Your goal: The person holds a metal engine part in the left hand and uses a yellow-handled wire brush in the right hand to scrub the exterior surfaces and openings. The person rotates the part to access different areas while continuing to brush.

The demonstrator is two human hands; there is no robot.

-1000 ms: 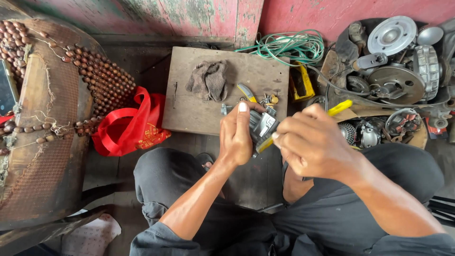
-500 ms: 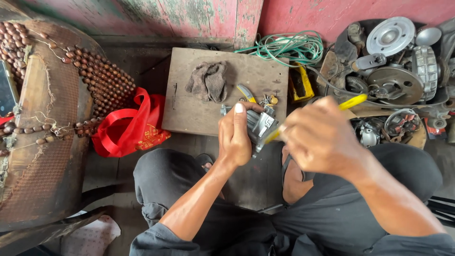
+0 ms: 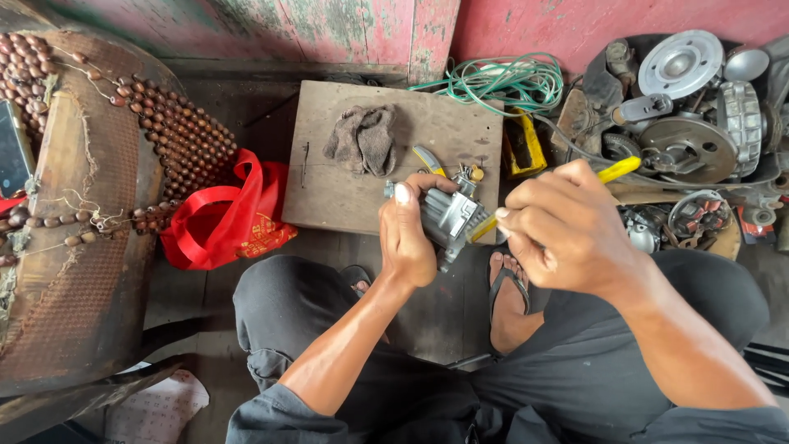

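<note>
Two hands work over the person's lap, just in front of a wooden board (image 3: 362,189) that lies on the floor. The left hand (image 3: 408,238) is wrapped around a small grey metal engine part (image 3: 450,218), thumb on top, holding it up in the air above the near edge of the board. The right hand (image 3: 563,230) is clenched round the yellow handle of a screwdriver (image 3: 616,170), with the shaft running down to the left so its tip meets the right side of the part.

To do this well, I would judge that the left hand should keep the part braced and unmoving, perhaps steadied against a knee, while the right hand keeps the shaft square to the screw and presses in as it turns, so the tip does not slip out and mar the head.

On the board lie a crumpled grey rag (image 3: 362,140), a yellow-handled tool (image 3: 427,160) and some small brass bits. A coil of green wire (image 3: 497,82) sits behind, a red bag (image 3: 226,218) to the left, and a heap of metal engine parts (image 3: 690,123) to the right.

Compared with a second ago, the screwdriver handle points higher and further right, and the right hand has rolled over, knuckles now more upward. The part sits in much the same place.
</note>
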